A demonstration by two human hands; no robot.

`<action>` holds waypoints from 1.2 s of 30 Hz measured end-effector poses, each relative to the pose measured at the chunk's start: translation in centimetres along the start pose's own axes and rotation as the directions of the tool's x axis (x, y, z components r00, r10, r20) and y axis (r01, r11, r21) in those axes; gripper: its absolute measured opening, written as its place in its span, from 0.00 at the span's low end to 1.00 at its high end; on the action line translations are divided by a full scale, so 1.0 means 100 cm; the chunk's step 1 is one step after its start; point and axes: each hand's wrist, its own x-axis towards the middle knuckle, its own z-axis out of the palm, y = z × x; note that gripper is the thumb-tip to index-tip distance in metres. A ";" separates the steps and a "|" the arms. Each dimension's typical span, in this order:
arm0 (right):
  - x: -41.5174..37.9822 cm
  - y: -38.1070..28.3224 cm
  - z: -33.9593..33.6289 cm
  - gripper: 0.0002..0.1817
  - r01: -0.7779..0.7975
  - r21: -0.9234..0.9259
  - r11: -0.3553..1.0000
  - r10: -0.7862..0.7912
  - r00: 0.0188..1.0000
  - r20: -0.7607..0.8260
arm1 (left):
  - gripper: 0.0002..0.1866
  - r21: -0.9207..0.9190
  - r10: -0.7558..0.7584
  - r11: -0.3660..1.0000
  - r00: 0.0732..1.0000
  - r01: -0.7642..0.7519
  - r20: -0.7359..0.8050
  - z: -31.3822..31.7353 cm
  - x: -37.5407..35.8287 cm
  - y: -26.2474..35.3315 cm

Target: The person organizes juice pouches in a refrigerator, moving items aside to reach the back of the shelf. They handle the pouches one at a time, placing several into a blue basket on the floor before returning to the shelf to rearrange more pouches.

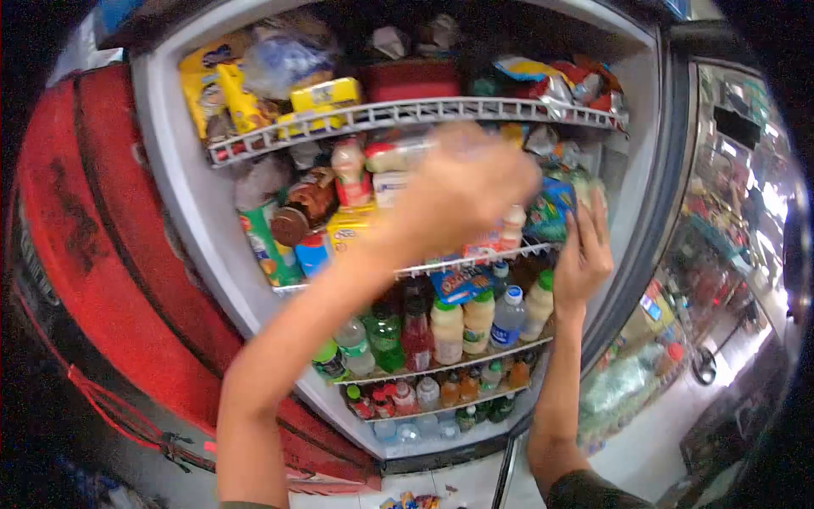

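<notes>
I face an open display fridge (174, 195) packed with food and drinks. My left hand (462, 191) reaches up to the second wire shelf (475, 261); it is blurred by motion, its back faces me, and whatever is under its fingers is hidden. My right hand (585, 250) is at the right end of the same shelf, fingers pointing up, gripping the right edge of a blue and green packet (549, 208). A small white bottle (512, 226) stands between the two hands.
The top shelf (407, 112) holds yellow packets and bagged snacks. Lower shelves carry rows of bottles (462, 327) and small bottles (441, 392). The red fridge door (93, 237) stands open on the left. A second glass-door cooler (721, 246) stands on the right.
</notes>
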 end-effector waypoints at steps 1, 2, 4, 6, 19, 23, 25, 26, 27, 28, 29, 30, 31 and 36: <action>0.000 0.001 0.000 0.15 0.005 0.017 1.000 -0.005 1.000 -0.010 | 0.13 -0.020 0.029 0.999 0.983 -0.025 0.182 0.020 -0.002 0.024; 0.002 0.004 -0.003 0.13 -0.006 0.034 0.999 0.010 0.994 -0.106 | 0.14 0.073 0.083 0.993 0.985 -0.095 0.149 0.038 -0.006 0.039; 0.009 0.009 -0.009 0.12 -0.013 0.045 0.999 0.022 0.979 -0.202 | 0.14 0.147 0.090 0.983 0.984 -0.113 0.154 0.069 -0.010 0.049; 0.016 0.008 -0.023 0.11 -0.189 0.062 0.980 0.199 0.955 -0.222 | 0.15 0.073 -0.135 0.991 0.923 0.116 0.362 0.085 -0.012 0.051; 0.047 -0.021 -0.062 0.12 0.372 0.354 0.858 -0.335 0.928 -0.165 | 0.26 -0.382 -0.272 0.908 0.935 0.171 -0.229 0.022 0.027 0.034; 0.049 -0.036 -0.060 0.18 0.229 0.289 0.930 -0.257 0.964 0.064 | 0.24 -0.225 -0.249 0.957 0.918 0.184 -0.309 0.014 0.019 0.017; 0.054 -0.053 -0.064 0.20 0.204 0.263 0.943 -0.255 0.951 0.177 | 0.22 -0.071 -0.158 0.987 0.922 0.141 -0.353 0.000 0.022 0.007; 0.063 -0.061 -0.063 0.20 0.271 0.238 0.933 -0.320 0.926 0.202 | 0.23 0.023 -0.091 0.994 0.925 0.107 -0.369 -0.008 0.024 -0.002; 0.072 -0.068 -0.057 0.20 0.276 0.251 0.928 -0.328 0.924 0.196 | 0.23 0.065 -0.068 0.993 0.915 0.101 -0.397 -0.016 0.026 -0.012; 0.084 -0.074 -0.048 0.24 0.337 0.243 0.910 -0.381 0.910 0.165 | 0.24 0.108 -0.042 0.989 0.905 0.097 -0.423 -0.023 0.028 -0.023; 0.097 -0.082 -0.039 0.28 0.394 0.231 0.890 -0.430 0.893 0.134 | 0.25 0.127 -0.054 0.984 0.893 0.124 -0.447 -0.030 0.030 -0.034; 0.111 -0.093 -0.029 0.31 0.411 0.229 0.883 -0.452 0.875 0.174 | 0.24 0.140 -0.110 0.973 0.903 0.183 -0.416 -0.039 0.030 -0.043; 0.122 -0.098 -0.011 0.31 0.447 0.219 0.867 -0.488 0.851 0.195 | 0.24 0.161 -0.179 0.954 0.914 0.251 -0.364 -0.046 0.029 -0.055; 0.168 -0.098 0.097 0.27 0.696 0.108 0.710 -0.702 0.684 0.198 | 0.16 0.186 -0.287 0.908 0.881 0.375 -0.377 -0.046 0.017 -0.105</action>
